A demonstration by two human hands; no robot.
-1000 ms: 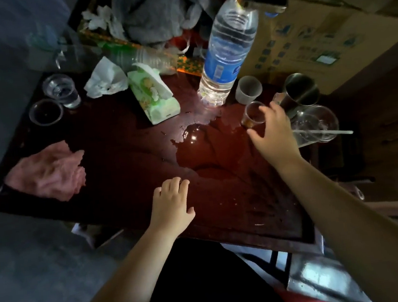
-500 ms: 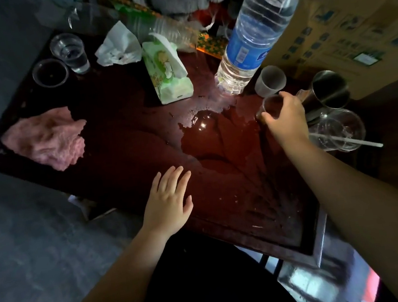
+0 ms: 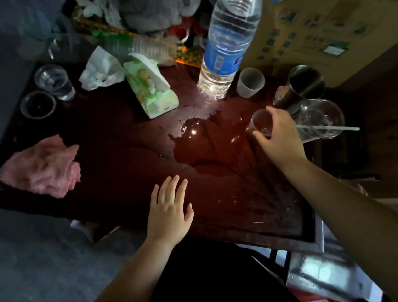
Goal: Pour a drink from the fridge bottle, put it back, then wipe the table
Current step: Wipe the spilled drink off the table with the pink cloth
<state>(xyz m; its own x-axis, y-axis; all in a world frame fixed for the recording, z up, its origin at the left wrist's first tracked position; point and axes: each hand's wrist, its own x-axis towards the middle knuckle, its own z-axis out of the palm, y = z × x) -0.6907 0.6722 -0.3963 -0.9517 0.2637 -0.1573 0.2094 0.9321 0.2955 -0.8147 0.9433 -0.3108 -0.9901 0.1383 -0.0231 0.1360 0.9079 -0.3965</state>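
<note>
My right hand [image 3: 280, 138] grips a small clear cup [image 3: 259, 122] holding a little brown drink, at the right side of the dark wooden table [image 3: 124, 165]. My left hand [image 3: 170, 208] lies flat and open on the table near its front edge, holding nothing. A puddle of spilled liquid [image 3: 202, 145] spreads between the two hands. Behind the puddle stands a tall clear water bottle [image 3: 225, 39] with a blue label. A crumpled pink cloth [image 3: 41, 167] lies at the table's left end.
A green tissue pack [image 3: 151, 89] and crumpled tissue [image 3: 100, 70] sit at the back. Two clear cups [image 3: 55, 82] stand back left. A paper cup [image 3: 249, 82], a steel cup [image 3: 303, 84] and a plastic cup with a straw [image 3: 322, 120] crowd the right. A cardboard box [image 3: 323, 27] lies behind.
My right hand reached the small cup and closed around it. My left hand's fingers spread flat on the table. The view shifted slightly.
</note>
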